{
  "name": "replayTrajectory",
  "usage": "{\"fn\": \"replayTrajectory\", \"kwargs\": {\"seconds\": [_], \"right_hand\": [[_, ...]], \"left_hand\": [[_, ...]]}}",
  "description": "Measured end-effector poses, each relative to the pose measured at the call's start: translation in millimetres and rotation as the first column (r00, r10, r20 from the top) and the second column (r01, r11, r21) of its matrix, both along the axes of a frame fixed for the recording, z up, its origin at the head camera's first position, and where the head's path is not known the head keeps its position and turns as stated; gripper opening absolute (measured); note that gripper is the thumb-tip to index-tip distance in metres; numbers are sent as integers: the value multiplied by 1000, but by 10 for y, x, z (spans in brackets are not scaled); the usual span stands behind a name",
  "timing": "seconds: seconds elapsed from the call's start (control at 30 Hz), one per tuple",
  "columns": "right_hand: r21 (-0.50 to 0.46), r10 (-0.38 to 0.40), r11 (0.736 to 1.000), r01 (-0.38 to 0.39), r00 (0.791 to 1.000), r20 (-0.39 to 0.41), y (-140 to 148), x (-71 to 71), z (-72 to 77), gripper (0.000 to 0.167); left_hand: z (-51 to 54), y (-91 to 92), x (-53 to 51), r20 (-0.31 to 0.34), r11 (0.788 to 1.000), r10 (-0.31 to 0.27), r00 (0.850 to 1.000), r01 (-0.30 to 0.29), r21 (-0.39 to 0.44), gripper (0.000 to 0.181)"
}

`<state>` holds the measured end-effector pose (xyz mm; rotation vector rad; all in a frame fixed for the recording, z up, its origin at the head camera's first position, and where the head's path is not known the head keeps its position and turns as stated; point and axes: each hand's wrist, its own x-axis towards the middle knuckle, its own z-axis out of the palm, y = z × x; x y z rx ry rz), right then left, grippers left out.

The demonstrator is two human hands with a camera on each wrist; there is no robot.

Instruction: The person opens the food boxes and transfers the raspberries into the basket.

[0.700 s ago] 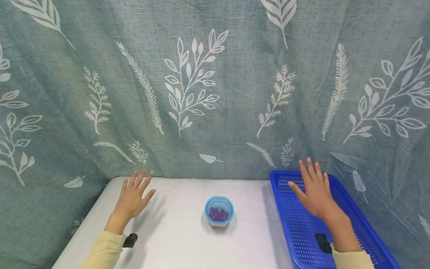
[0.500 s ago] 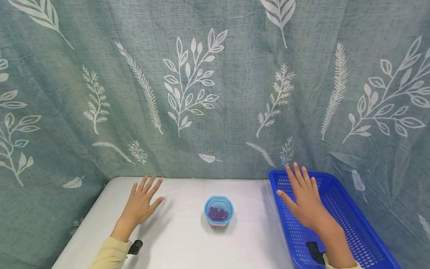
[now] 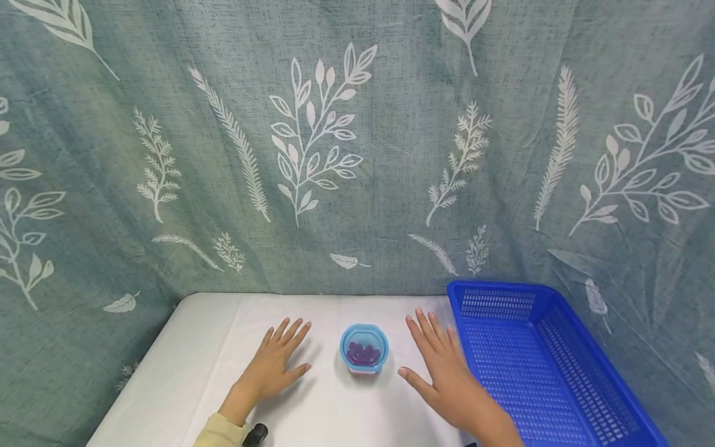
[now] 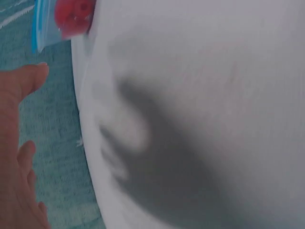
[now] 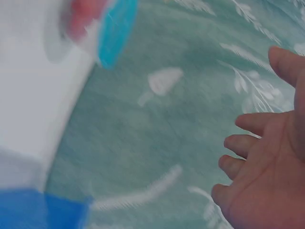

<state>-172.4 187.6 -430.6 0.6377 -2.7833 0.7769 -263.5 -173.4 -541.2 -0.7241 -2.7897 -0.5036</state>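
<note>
A small clear container with a light-blue lid (image 3: 364,347) and red-purple pieces inside stands on the white table. To its left my left hand (image 3: 270,366) hovers with spread fingers, holding nothing. My right hand (image 3: 447,379) is spread to the container's right, its fingers straight, and touches nothing. The left wrist view has the container (image 4: 74,19) at the top, just beyond my left thumb (image 4: 33,78). Blurred in the right wrist view, the container (image 5: 116,33) is at the upper left, apart from my right hand (image 5: 271,162).
A blue perforated basket (image 3: 516,360) lies along the right side of the white table (image 3: 184,354). Behind the table hangs a green cloth (image 3: 391,155) with white leaf prints, which also runs down the left side.
Both hands have moved inward and nearer the container, the left to the right, the right to the left, away from over the basket. The container stays in place.
</note>
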Motion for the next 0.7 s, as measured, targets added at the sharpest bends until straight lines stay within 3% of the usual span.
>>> {"fn": "replayTrajectory", "kwargs": {"seconds": [0.1, 0.23, 0.4, 0.5, 0.7], "right_hand": [[2, 17, 1000, -17, 1000, 27, -116, -49, -191, 80], [17, 41, 999, -43, 996, 76, -224, -144, -472, 81], [23, 60, 998, -62, 994, 96, -287, -278, -772, 79], [27, 53, 998, -55, 996, 72, -295, -354, -905, 78], [-28, 83, 996, -82, 996, 12, -302, -481, -1058, 77]], "left_hand": [[-72, 113, 27, 32, 999, -47, 998, 46, 23, 81], [-172, 256, 36, 105, 987, -113, 988, 99, 123, 84], [-259, 418, 3, 252, 955, -143, 957, 67, 289, 93], [-306, 516, -46, 267, 925, -176, 947, 66, 375, 98], [-424, 691, -151, 222, 843, -261, 940, 109, 527, 103]]}}
